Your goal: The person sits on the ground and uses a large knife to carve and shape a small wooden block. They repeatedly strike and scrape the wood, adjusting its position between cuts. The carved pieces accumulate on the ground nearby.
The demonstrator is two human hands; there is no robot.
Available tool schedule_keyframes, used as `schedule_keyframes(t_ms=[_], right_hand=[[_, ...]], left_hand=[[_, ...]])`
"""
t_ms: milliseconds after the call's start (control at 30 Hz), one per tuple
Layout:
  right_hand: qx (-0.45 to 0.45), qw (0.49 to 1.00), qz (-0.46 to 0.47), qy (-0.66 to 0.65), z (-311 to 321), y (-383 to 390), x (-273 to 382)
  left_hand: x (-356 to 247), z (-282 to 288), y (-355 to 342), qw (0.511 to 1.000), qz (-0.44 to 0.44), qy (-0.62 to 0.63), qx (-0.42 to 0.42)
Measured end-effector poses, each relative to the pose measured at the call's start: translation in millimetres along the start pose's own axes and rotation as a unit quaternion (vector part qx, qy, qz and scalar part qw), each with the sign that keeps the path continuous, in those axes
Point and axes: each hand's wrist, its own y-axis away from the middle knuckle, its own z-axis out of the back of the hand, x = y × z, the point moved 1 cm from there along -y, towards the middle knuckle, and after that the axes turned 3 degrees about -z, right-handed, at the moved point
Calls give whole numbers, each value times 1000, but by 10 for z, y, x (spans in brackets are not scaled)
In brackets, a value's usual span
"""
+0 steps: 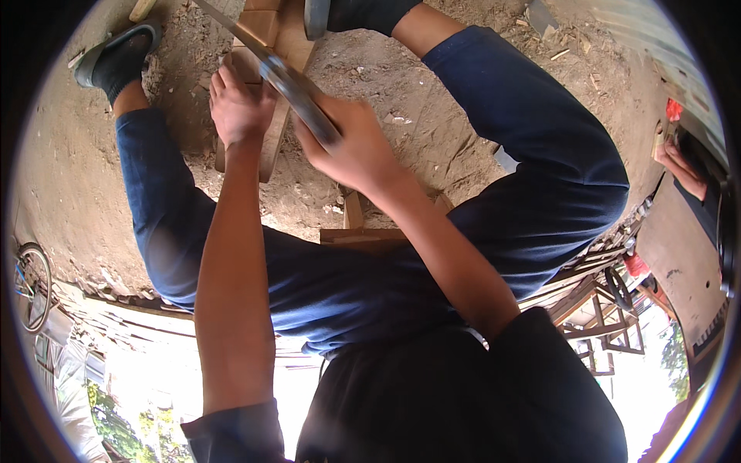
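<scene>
Right hand: the hand has its fingers wrapped round a long dark tool
Tool: slanting up and left from that hand, its far part passing above the wood
Left hand: the hand lies over the wood block; cannot tell whether it pinches it
Board: the pale board lies beside the block, between the feet
Ground: bare dirt with scattered chips
</scene>
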Motion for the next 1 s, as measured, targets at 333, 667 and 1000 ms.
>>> schedule_keyframes(t_ms=[333, 667, 1000], right_hand=[[12, 1000, 7, -18, 52, -98, -28], [-33, 997, 55, -44, 129, 325, -235], [-22, 998, 18, -59, 221, 453, -323]], left_hand=[[-45, 36, -60, 1000, 13, 7, 18], [-49, 17, -31, 1000, -1, 10, -3], [12, -42, -26, 1000, 3, -5, -9]])
